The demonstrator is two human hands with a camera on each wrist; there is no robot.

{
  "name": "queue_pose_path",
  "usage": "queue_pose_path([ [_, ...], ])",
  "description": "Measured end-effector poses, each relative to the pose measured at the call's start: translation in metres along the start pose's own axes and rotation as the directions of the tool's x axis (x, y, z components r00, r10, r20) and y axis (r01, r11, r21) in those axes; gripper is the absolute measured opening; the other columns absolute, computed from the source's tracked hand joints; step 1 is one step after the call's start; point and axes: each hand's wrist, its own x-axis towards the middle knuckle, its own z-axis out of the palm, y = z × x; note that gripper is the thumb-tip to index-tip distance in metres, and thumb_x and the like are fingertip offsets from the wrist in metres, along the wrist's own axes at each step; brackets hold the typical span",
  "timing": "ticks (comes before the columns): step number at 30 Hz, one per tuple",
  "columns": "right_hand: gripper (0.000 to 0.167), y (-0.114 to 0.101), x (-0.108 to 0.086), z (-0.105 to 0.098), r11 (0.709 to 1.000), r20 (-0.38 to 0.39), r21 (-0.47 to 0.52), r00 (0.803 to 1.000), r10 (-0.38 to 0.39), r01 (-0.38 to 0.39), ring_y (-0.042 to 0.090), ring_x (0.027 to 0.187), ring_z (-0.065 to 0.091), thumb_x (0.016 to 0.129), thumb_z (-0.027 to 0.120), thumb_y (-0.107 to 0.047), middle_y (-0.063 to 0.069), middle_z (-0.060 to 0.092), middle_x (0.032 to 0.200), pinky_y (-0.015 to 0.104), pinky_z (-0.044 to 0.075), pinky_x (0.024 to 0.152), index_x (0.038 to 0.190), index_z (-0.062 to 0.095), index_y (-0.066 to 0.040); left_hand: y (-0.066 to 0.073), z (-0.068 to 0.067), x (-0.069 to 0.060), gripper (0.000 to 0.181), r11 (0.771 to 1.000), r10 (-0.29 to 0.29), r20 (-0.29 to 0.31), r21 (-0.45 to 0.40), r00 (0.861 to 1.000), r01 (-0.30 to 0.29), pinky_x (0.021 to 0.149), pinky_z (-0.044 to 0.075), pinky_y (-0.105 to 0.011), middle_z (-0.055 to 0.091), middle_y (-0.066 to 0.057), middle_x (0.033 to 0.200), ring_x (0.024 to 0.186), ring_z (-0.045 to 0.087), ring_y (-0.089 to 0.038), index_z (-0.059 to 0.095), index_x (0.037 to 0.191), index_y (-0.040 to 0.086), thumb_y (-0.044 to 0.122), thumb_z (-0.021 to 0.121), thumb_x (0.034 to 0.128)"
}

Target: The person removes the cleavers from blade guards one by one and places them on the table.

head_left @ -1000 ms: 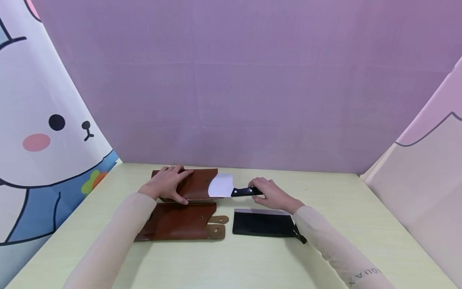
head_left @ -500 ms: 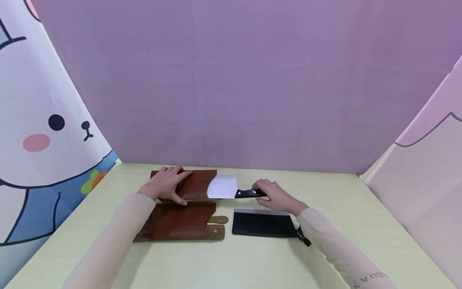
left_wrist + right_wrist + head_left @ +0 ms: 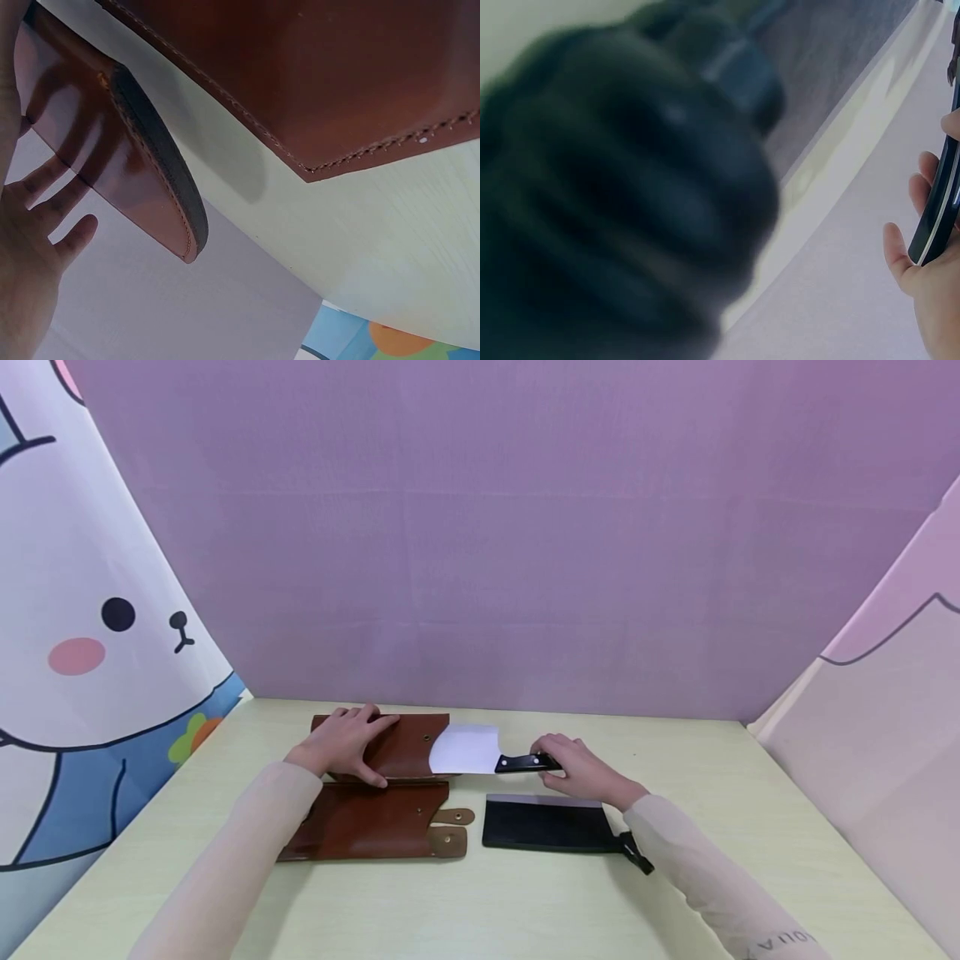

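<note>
My left hand [image 3: 341,745] lies across the far brown leather sheath [image 3: 412,747], holding it between fingers at the far side and thumb at the near edge. In the left wrist view its fingers [image 3: 54,206] meet the sheath's edge [image 3: 150,187], and the glossy leather mirrors them. A cleaver [image 3: 467,750] with a broad pale blade points left, its blade tip out of sight within the sheath's mouth. My right hand [image 3: 581,768] grips the cleaver's black riveted handle [image 3: 517,764]. The right wrist view shows this handle [image 3: 936,217] between thumb and fingers.
A second brown sheath [image 3: 367,822] with snap straps lies nearer me. Beside it rests a black cleaver [image 3: 551,825] with a silvery edge, below my right forearm. A blurred dark shape [image 3: 645,165] fills much of the right wrist view. A purple curtain [image 3: 480,543] rises behind the table.
My right hand has moved rightward with the cleaver, and more of the blade shows outside the sheath. My left hand and the sheath have barely shifted.
</note>
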Motion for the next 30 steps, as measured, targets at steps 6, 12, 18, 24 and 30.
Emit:
queue_pose_path([
  [6, 0.026, 0.002, -0.003, -0.001, 1.000, -0.002, 0.001, 1.000, 0.006, -0.006, 0.013, 0.091, 0.049, 0.083, 0.062, -0.014, 0.000, 0.059, 0.101, 0.032, 0.036, 0.076, 0.108, 0.055, -0.014, -0.002, 0.001, -0.001, 0.105, 1.000, -0.004, 0.004, 0.014, 1.000, 0.004, 0.097, 0.034, -0.056, 0.045, -0.018, 0.125, 0.111, 0.049, -0.036, 0.036, 0.141, 0.015, 0.068, 0.070, 0.0577],
  [12, 0.027, 0.001, -0.006, -0.003, 1.000, 0.000, 0.013, 1.000, 0.017, -0.017, 0.014, 0.091, 0.049, 0.082, 0.063, -0.013, 0.000, 0.059, 0.102, 0.032, 0.035, 0.076, 0.108, 0.056, -0.011, -0.005, 0.003, -0.002, 0.105, 1.000, -0.009, 0.003, 0.020, 1.000, 0.009, 0.096, 0.035, -0.056, 0.046, -0.019, 0.125, 0.111, 0.050, -0.036, 0.036, 0.141, 0.015, 0.069, 0.069, 0.0572],
  [18, 0.027, 0.000, -0.008, -0.005, 1.000, 0.003, 0.016, 1.000, 0.021, -0.021, 0.016, 0.093, 0.050, 0.083, 0.063, -0.013, 0.002, 0.060, 0.103, 0.033, 0.036, 0.075, 0.108, 0.056, -0.010, -0.006, 0.004, -0.003, 0.105, 1.000, -0.010, 0.000, 0.018, 1.000, 0.010, 0.096, 0.036, -0.056, 0.046, -0.018, 0.123, 0.110, 0.050, -0.035, 0.037, 0.140, 0.014, 0.070, 0.069, 0.0568],
  [24, 0.025, 0.004, -0.012, -0.006, 1.000, -0.014, 0.004, 1.000, 0.019, -0.018, 0.013, 0.088, 0.049, 0.082, 0.064, -0.012, -0.002, 0.059, 0.098, 0.030, 0.034, 0.073, 0.106, 0.056, -0.013, -0.007, 0.004, -0.003, 0.105, 1.000, -0.013, 0.003, 0.022, 1.000, 0.013, 0.096, 0.035, -0.056, 0.046, -0.018, 0.124, 0.110, 0.050, -0.035, 0.037, 0.140, 0.014, 0.069, 0.069, 0.0571],
  [30, 0.025, 0.006, -0.014, -0.007, 1.000, -0.032, 0.008, 0.999, 0.007, -0.006, 0.015, 0.087, 0.049, 0.081, 0.064, -0.012, -0.001, 0.059, 0.097, 0.031, 0.034, 0.073, 0.105, 0.056, -0.013, -0.009, 0.005, -0.002, 0.105, 1.000, -0.002, -0.007, 0.023, 1.000, 0.002, 0.095, 0.036, -0.056, 0.046, -0.018, 0.124, 0.110, 0.051, -0.035, 0.037, 0.140, 0.014, 0.070, 0.069, 0.0568],
])
